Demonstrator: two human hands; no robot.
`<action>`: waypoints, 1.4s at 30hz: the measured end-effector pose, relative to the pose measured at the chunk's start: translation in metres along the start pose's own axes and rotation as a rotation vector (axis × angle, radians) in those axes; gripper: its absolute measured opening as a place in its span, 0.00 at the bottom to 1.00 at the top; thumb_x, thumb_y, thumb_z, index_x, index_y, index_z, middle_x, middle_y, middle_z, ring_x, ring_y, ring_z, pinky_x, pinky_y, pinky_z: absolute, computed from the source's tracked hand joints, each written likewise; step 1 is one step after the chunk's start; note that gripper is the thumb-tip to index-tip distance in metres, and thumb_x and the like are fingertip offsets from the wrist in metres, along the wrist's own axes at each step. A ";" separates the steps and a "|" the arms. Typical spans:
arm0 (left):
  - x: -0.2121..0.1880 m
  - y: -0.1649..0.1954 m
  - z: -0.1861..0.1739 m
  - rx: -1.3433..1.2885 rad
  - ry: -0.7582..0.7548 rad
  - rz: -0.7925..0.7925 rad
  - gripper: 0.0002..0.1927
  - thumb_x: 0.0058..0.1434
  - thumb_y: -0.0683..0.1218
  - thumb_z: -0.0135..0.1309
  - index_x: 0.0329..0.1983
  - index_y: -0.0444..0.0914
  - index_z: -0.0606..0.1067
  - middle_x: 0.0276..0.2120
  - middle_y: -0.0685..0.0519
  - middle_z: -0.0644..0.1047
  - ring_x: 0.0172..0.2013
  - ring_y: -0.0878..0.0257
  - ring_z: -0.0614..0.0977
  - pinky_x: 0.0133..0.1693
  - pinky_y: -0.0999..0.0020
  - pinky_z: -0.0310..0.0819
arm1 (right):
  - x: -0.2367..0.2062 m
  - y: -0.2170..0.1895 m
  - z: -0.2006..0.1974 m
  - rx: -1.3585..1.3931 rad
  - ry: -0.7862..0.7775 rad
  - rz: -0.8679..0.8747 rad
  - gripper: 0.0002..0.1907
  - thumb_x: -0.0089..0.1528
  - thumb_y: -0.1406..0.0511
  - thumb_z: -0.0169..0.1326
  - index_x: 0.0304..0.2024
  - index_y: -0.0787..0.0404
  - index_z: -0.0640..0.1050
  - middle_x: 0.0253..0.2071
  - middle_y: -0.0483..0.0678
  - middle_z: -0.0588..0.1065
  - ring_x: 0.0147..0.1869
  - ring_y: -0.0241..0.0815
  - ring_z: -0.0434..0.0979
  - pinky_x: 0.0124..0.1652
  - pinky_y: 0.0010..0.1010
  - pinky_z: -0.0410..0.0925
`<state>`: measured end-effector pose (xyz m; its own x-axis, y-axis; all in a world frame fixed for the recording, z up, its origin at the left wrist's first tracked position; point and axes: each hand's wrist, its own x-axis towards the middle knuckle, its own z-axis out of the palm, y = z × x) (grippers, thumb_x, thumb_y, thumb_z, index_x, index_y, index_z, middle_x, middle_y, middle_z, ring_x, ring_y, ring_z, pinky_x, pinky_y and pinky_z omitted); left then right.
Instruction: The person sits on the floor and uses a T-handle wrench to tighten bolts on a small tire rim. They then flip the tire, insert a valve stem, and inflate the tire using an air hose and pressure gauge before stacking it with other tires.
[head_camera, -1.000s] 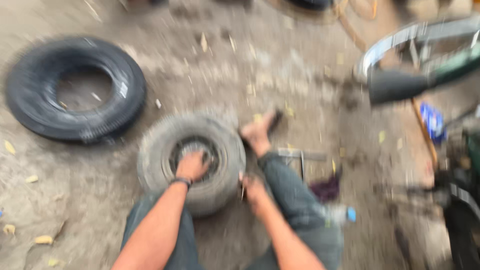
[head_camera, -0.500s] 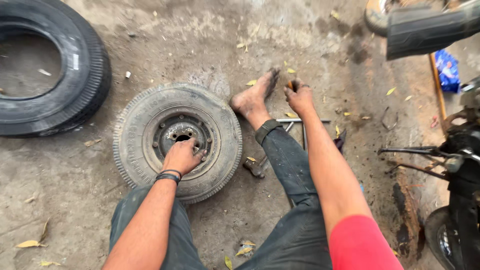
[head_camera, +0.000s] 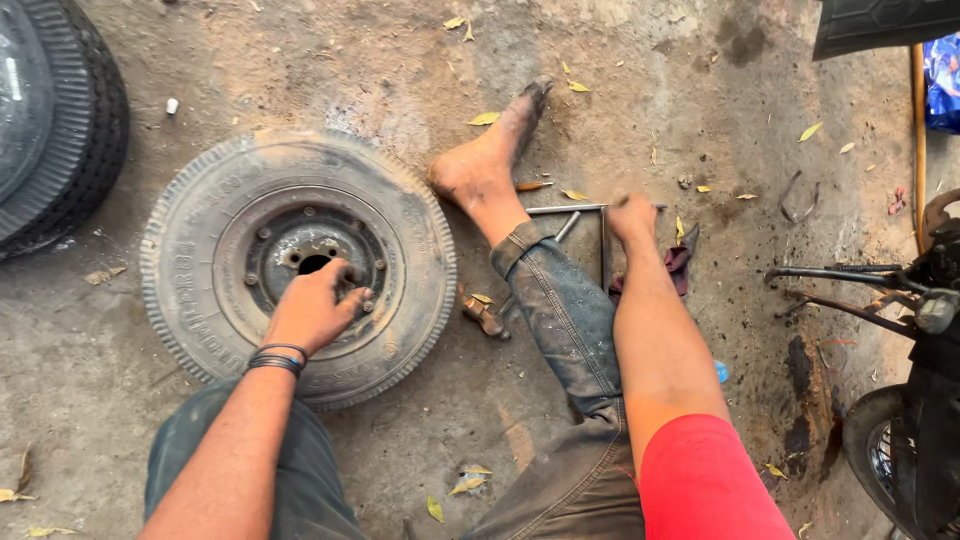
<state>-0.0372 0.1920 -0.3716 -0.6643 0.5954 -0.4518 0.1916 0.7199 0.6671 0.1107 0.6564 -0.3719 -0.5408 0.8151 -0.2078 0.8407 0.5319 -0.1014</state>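
Head view: left hand rests spread on the wheel hub; right hand clasps the cross wrench.

Dark bangles are worn at the left wrist. A red sleeve is seen on the right arm. Dusty, cuffed blue jeans are worn, with bare feet.

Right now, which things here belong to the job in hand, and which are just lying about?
In hand: dusty grey wheel with steel rim under left hand; metal cross wrench under right hand.
Lying about: big black tyre, dark red rag, yellow leaves, black motorbike.
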 end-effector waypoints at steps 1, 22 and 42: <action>0.000 0.000 0.001 -0.006 -0.021 -0.031 0.21 0.59 0.55 0.60 0.50 0.40 0.76 0.39 0.38 0.82 0.43 0.41 0.83 0.46 0.49 0.76 | -0.003 0.008 0.005 -0.030 -0.145 0.073 0.20 0.53 0.56 0.66 0.40 0.63 0.84 0.45 0.62 0.79 0.53 0.61 0.80 0.53 0.45 0.71; -0.001 0.025 -0.012 0.074 0.084 -0.013 0.21 0.59 0.56 0.60 0.50 0.40 0.76 0.43 0.40 0.82 0.47 0.40 0.81 0.50 0.47 0.74 | -0.015 -0.027 -0.157 1.607 0.264 -0.071 0.22 0.74 0.48 0.46 0.32 0.54 0.71 0.26 0.44 0.69 0.29 0.39 0.71 0.33 0.32 0.67; 0.003 -0.012 -0.002 0.057 0.062 -0.026 0.14 0.56 0.47 0.58 0.46 0.41 0.78 0.44 0.41 0.81 0.48 0.42 0.81 0.50 0.48 0.74 | -0.284 -0.182 -0.153 1.316 -0.600 -0.740 0.24 0.77 0.55 0.44 0.29 0.62 0.65 0.29 0.51 0.67 0.37 0.49 0.72 0.61 0.55 0.70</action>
<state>-0.0430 0.1837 -0.3797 -0.7129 0.5541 -0.4298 0.2130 0.7551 0.6200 0.1069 0.3630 -0.1455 -0.9928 0.1150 -0.0348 0.0274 -0.0647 -0.9975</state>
